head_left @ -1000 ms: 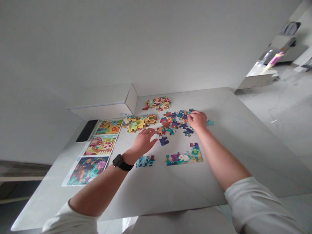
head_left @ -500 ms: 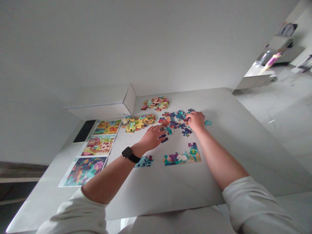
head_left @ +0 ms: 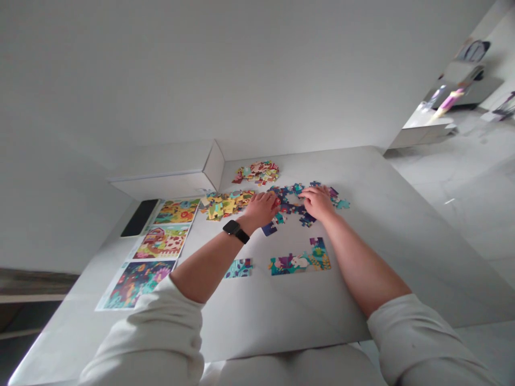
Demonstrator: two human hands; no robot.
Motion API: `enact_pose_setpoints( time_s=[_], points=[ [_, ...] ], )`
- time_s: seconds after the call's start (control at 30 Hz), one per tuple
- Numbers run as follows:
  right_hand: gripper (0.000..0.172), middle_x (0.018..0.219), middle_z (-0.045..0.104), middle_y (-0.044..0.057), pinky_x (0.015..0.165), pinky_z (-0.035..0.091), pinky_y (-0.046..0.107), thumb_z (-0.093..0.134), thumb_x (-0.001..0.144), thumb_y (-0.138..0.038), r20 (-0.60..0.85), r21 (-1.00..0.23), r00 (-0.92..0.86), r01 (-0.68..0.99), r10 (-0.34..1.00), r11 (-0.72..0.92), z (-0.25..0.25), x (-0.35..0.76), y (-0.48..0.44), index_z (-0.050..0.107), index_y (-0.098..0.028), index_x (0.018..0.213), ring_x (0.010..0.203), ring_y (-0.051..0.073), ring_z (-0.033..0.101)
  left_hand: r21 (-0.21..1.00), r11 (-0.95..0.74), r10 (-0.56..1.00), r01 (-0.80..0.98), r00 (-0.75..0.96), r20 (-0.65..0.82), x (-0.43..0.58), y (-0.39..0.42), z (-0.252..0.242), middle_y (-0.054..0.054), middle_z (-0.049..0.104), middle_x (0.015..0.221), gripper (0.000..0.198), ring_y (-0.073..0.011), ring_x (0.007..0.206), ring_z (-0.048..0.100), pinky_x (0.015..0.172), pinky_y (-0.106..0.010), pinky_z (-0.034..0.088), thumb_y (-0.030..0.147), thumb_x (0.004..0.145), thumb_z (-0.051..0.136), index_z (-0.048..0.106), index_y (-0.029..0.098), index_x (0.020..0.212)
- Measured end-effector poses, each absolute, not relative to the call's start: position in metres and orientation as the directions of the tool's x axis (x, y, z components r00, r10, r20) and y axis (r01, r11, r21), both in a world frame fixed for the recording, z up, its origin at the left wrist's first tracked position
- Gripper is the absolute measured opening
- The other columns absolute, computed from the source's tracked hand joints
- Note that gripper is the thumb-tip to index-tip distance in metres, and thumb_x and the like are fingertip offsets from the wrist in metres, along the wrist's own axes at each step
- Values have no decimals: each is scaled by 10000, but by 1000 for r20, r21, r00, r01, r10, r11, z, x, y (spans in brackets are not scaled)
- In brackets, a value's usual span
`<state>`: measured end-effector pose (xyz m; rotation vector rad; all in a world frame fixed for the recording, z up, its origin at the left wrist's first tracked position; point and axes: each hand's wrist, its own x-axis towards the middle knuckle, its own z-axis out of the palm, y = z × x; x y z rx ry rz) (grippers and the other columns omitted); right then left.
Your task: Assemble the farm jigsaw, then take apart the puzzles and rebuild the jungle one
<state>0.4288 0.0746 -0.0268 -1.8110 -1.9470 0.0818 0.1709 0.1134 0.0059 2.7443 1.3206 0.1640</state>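
My left hand, with a black watch on its wrist, lies over the left edge of a loose pile of dark blue and teal jigsaw pieces. Its fingers are stretched forward, and a red piece shows by the fingertips. On the pile's right side rests my right hand, fingers out and touching pieces. Some pieces are hidden beneath both hands. Nearer me lies a joined jigsaw section with a white rabbit. Left of it is a smaller joined section with leaves, partly covered by my left forearm.
Yellow jigsaw pieces are heaped left of my left hand, and another heap lies farther back. Three picture sheets and a black phone line the table's left side. A white box stands against the wall.
My left hand has moved forward onto the pile's left edge, uncovering a dark blue piece near me. My right hand has shifted slightly left, uncovering pieces at the pile's right end.
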Motion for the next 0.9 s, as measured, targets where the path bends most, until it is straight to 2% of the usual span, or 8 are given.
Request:
enact_pose_setpoints(
  time_s=[0.13, 0.3, 0.43, 0.53, 0.6, 0.73, 0.9],
  points=[
    [400, 1348, 745, 61, 1322, 239, 630, 547, 976, -148, 311, -355, 3, 928, 950, 113, -26, 429, 75, 846, -318, 1181, 1319, 304, 618, 112, -617, 787, 779, 612, 79, 168, 107, 7, -146, 519, 1649, 502, -379, 1526, 466, 1278, -566, 355, 479, 1081, 537, 603, 261, 1528],
    [389, 1427, 689, 83, 1308, 307, 572, 574, 1004, -208, 322, -317, -157, 911, 934, 263, -22, 425, 73, 824, -326, 1278, 1392, 296, 567, 81, -629, 777, 773, 625, 73, 167, 99, 9, -142, 491, 1671, 459, -391, 1549, 429, 1294, -602, 330, 491, 1063, 569, 676, 256, 1442],
    [357, 1579, 591, 75, 1326, 240, 652, 619, 1031, -301, 284, -277, -245, 905, 927, 323, -20, 415, 68, 796, -362, 1336, 1525, 346, 456, 46, -607, 795, 794, 604, 63, 164, 93, 12, -171, 511, 1640, 426, -378, 1512, 467, 1295, -553, 339, 484, 1067, 557, 711, 193, 1337],
    [328, 1643, 533, 86, 1312, 208, 725, 633, 1050, -429, 249, -262, -276, 904, 929, 338, -20, 406, 65, 801, -359, 1323, 1573, 401, 393, 42, -597, 802, 801, 595, 51, 161, 88, 15, -152, 564, 1584, 395, -355, 1474, 499, 1273, -520, 366, 470, 1065, 559, 696, 208, 1327],
    [301, 1609, 563, 106, 1308, 212, 735, 616, 1060, -437, 258, -265, -262, 906, 930, 329, -20, 404, 66, 832, -326, 1237, 1559, 405, 415, 48, -585, 811, 810, 582, 59, 161, 86, 16, -136, 582, 1564, 379, -346, 1453, 513, 1259, -508, 381, 472, 1064, 561, 693, 221, 1316],
    [236, 1474, 653, 118, 1316, 247, 701, 617, 1041, -326, 344, -295, -168, 914, 924, 277, -23, 409, 70, 848, -279, 1053, 1471, 370, 520, 77, -562, 827, 824, 557, 73, 163, 87, 18, -135, 578, 1567, 361, -352, 1439, 521, 1243, -505, 401, 445, 1058, 573, 702, 223, 1312],
    [224, 1433, 664, 136, 1304, 260, 724, 667, 985, -256, 366, -316, -109, 920, 924, 233, -28, 415, 73, 839, -262, 1129, 1413, 384, 553, 144, -515, 857, 845, 506, 99, 180, 99, 24, -126, 616, 1513, 401, -344, 1371, 568, 1172, -490, 475, 386, 1039, 596, 673, 240, 1405]
  ],
)
